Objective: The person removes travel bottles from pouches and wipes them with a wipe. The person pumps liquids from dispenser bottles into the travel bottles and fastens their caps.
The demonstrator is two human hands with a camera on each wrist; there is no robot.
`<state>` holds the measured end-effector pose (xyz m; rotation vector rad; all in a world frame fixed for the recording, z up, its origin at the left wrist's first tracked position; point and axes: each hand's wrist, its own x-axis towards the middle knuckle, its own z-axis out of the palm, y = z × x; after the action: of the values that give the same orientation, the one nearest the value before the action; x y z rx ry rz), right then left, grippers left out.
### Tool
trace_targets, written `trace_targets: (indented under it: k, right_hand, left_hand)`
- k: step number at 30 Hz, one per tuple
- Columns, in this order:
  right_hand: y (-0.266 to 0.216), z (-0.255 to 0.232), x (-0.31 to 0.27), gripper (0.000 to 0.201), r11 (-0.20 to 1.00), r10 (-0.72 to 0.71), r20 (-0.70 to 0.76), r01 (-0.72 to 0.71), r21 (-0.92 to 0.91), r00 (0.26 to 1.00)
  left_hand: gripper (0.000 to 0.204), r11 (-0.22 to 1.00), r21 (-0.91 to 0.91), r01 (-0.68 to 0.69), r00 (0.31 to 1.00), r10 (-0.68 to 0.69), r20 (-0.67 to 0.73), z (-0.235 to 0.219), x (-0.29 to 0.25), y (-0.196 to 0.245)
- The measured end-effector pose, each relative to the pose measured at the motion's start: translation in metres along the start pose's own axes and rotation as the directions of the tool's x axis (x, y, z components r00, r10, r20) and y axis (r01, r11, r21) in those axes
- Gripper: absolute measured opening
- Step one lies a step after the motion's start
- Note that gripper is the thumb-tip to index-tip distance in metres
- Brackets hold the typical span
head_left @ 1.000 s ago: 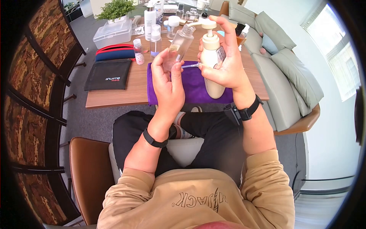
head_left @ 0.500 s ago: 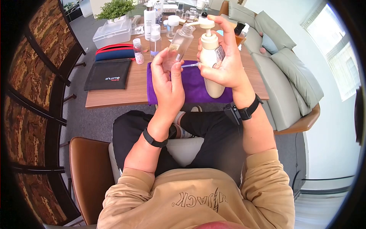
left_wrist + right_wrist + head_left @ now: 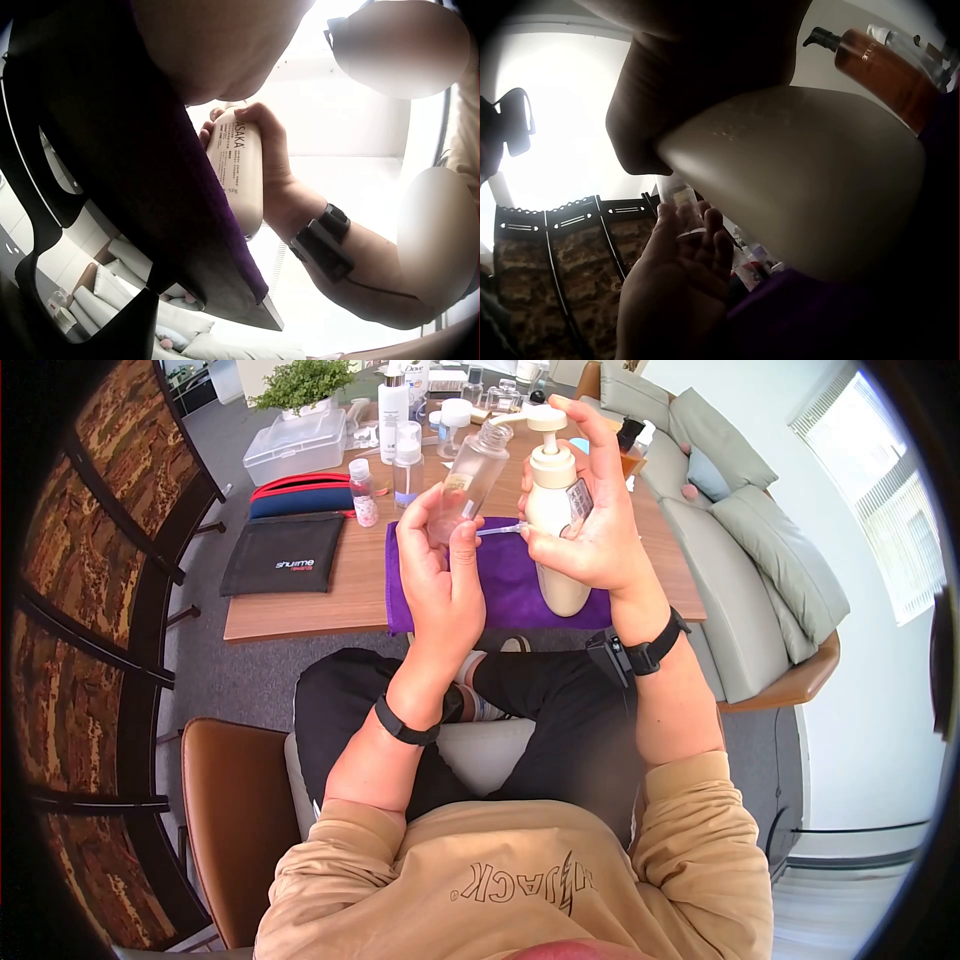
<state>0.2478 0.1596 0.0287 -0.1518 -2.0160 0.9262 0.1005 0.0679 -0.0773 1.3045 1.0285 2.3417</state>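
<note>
My left hand (image 3: 443, 575) holds a clear, open-necked bottle (image 3: 478, 468), tilted toward the right. A pale label shows on its side. In my right hand (image 3: 605, 540) is a cream pump bottle (image 3: 565, 590), its lower end over the purple towel (image 3: 505, 585). The right index finger rests on the pump head (image 3: 547, 420), whose spout reaches the clear bottle's mouth. A thin clear tube (image 3: 500, 530) runs between the right thumb and the left hand. Dark print shows on the pump bottle (image 3: 238, 169) in the left wrist view.
On the wooden table (image 3: 290, 618) lie a black pouch (image 3: 280, 555) and a navy, red-edged case (image 3: 302, 498). Small bottles, a clear plastic box (image 3: 295, 448) and a plant (image 3: 305, 385) stand behind. An amber pump bottle (image 3: 885, 71) appears in the right wrist view.
Both hands keep their grips and hardly move. The pump bottle's top and the index finger on it shift very slightly; the spout stays at the clear bottle's mouth.
</note>
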Motion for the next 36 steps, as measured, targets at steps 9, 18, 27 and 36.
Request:
trace_targets:
  k: [9,18,27,36]
  right_hand:
    - [0.0024,-0.0009,0.0001,0.119,1.0,-0.004,0.002,0.004,0.009,1.0]
    - [0.0006,-0.0001,-0.0006,0.118,1.0,0.025,-0.001,-0.025,0.016,1.0]
    - [0.0029,-0.0002,-0.0014,0.119,1.0,0.01,-0.004,-0.01,0.0,1.0]
    - [0.0051,-0.0081,-0.0074,0.121,0.993,0.014,-0.132,0.002,0.122,0.991]
  left_hand:
    - [0.046,1.0,-0.003,0.002,1.0,-0.002,0.004,0.0,0.0002,0.0004]
    - [0.046,1.0,-0.004,-0.002,1.0,0.002,0.005,-0.0002,-0.0002,-0.0008]
    - [0.046,1.0,0.003,-0.001,1.0,0.001,0.002,-0.0002,0.0004,-0.0001]
    - [0.043,1.0,0.022,-0.002,1.0,0.002,0.002,-0.0005,-0.0008,0.003]
